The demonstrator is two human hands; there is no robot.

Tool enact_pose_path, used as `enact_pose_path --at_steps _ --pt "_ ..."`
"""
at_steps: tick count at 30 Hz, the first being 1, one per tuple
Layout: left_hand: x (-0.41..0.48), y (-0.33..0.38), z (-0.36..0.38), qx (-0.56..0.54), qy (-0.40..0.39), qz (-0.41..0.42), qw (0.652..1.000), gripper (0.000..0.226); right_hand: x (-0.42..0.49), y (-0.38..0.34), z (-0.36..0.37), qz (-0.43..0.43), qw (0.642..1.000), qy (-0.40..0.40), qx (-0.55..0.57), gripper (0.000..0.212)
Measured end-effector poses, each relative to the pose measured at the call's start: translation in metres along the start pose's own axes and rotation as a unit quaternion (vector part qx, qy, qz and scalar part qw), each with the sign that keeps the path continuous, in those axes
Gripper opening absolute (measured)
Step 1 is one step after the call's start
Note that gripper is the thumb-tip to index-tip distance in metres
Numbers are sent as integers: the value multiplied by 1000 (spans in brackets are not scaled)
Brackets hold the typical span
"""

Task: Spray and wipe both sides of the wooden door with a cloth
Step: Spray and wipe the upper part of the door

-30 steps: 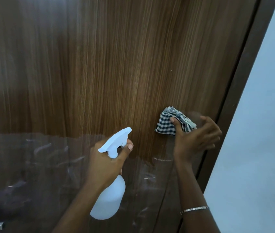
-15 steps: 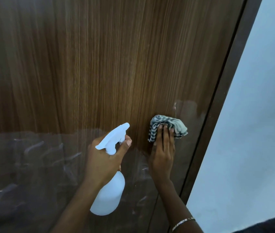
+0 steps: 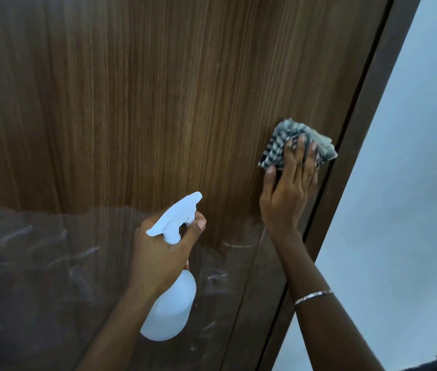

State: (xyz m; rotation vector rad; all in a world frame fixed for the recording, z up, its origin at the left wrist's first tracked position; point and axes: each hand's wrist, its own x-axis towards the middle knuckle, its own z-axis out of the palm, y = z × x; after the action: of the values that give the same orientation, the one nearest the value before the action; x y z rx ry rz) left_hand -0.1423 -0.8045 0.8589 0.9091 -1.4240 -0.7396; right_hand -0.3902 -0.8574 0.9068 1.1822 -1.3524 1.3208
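Head view: right hand (image 3: 286, 199) pressed cloth (image 3: 276, 148) flat against door's (image 3: 158, 103) right edge, left hand (image 3: 158, 253) gripped bottle (image 3: 169, 311); much wiping likely remained.

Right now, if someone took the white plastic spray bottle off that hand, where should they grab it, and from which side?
I'd grip the white plastic spray bottle by its rounded lower body, coming from below and the right. The left hand wraps the neck under the trigger head, so only the smooth belly hangs bare.
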Motion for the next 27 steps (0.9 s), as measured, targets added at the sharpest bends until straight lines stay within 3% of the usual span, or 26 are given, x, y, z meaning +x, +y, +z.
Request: enact_pose_path --at_steps 3,7,10,14,18,23,27 --pt "1 2 14 -5 8 7 1000 45 -72 6 -4 -34 998 -42 19 51" --pt "-1 1 28 0 10 12 1000 44 -162 22 -18 -153 983 -100 -22 50" --pt "-3 -1 39 4 11 8 1000 46 -130 35 -14 -169 982 -68 -47 43" --pt "-5 -1 51 1 28 -6 1000 52 -40 42 -5 -101 994 7 -30 43" --pt "-5 3 60 6 42 10 999 53 7 42 3 -75 991 42 -101 49" --pt "-8 7 68 3 51 6 999 51 -34 50 9 -100 994 -23 -41 63" --pt "-13 9 71 6 51 6 999 40 -134 75 -4 -211 971 -100 -42 64"
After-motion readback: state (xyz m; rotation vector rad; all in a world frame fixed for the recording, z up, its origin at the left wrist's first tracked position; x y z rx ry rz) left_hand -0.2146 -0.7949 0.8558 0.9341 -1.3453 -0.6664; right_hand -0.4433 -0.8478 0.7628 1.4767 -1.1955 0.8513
